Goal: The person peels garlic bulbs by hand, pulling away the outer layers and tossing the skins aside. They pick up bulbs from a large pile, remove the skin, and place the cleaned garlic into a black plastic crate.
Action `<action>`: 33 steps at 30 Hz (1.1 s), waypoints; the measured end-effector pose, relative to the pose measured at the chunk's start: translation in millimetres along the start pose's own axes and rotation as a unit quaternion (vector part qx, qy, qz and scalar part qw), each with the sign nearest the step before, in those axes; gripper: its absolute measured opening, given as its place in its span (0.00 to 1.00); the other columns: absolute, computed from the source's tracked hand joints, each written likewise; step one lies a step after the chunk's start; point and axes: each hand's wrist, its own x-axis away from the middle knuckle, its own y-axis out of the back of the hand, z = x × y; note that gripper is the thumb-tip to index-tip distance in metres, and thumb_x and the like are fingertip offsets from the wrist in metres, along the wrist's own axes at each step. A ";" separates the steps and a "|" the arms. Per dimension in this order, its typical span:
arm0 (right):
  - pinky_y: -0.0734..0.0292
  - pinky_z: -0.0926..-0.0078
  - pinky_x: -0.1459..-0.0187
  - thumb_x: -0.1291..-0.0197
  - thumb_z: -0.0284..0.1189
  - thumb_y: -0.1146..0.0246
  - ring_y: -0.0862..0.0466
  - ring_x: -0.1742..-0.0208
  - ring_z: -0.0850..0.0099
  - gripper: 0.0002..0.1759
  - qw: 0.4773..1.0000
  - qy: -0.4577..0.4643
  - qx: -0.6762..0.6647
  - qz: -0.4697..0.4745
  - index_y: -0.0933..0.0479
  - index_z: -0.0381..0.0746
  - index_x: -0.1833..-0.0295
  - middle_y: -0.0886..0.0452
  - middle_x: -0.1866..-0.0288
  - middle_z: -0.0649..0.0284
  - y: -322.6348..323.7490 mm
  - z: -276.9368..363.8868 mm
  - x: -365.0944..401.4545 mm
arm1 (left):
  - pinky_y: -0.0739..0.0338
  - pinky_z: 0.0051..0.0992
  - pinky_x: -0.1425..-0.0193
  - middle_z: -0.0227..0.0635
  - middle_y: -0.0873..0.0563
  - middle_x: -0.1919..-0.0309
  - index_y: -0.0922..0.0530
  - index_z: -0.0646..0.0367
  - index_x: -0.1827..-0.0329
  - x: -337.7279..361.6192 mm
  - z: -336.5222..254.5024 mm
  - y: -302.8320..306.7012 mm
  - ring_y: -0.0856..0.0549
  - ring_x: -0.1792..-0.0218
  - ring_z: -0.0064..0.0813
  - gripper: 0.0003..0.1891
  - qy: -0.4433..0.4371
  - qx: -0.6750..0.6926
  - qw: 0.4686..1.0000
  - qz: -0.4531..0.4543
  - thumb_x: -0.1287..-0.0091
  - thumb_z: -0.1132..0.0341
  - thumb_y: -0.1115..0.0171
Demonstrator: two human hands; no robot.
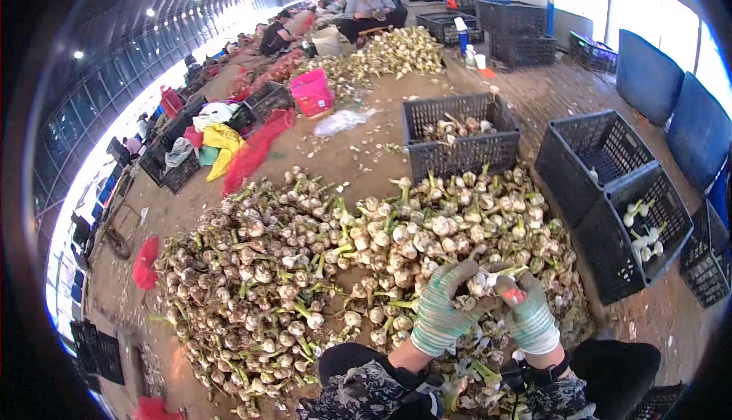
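Both hands wear striped green and white gloves and meet above the right part of a large heap of garlic bulbs [252,267]. My left hand [448,309] has its fingers curled round a pale garlic bulb [482,283] with a green stem pointing right. My right hand [528,309] is closed at the stem side of that bulb, and something orange-red shows at its fingers. Loose peelings and bulbs lie beneath the hands.
A black crate [461,153] with some bulbs stands behind the heap. More black crates [637,229] are at the right. A pink bucket [313,92], a red net [259,149] and a yellow sack [223,145] lie farther back. Two people sit near another garlic pile [404,52].
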 end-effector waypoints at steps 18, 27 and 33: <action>0.21 0.79 0.60 0.42 0.19 0.45 0.20 0.61 0.74 0.14 0.993 0.109 0.035 0.012 0.29 0.31 0.49 0.21 0.59 0.58 -1.5 8.3 6.4 | 0.22 0.20 0.57 0.34 0.20 0.55 0.26 0.57 0.44 9.6 4.1 -7.2 0.19 0.62 0.20 0.22 0.302 0.318 0.898 0.012 0.42 0.65 0.35; 0.27 0.86 0.65 0.52 0.20 0.36 0.20 0.65 0.75 0.15 0.965 0.208 0.159 0.009 0.26 0.33 0.56 0.20 0.65 0.62 1.7 34.8 13.7 | 0.28 0.22 0.48 0.35 0.22 0.52 0.30 0.65 0.42 4.1 -8.9 -1.5 0.23 0.53 0.23 0.24 0.270 0.301 0.906 0.124 0.43 0.71 0.35; 0.27 0.87 0.69 0.47 0.15 0.43 0.22 0.69 0.80 0.13 0.969 0.013 -0.246 0.022 0.26 0.36 0.55 0.20 0.66 0.64 11.6 14.6 12.6 | 0.24 0.19 0.55 0.41 0.20 0.56 0.34 0.65 0.39 0.8 13.2 2.3 0.20 0.59 0.22 0.28 0.353 0.520 0.747 0.216 0.41 0.64 0.36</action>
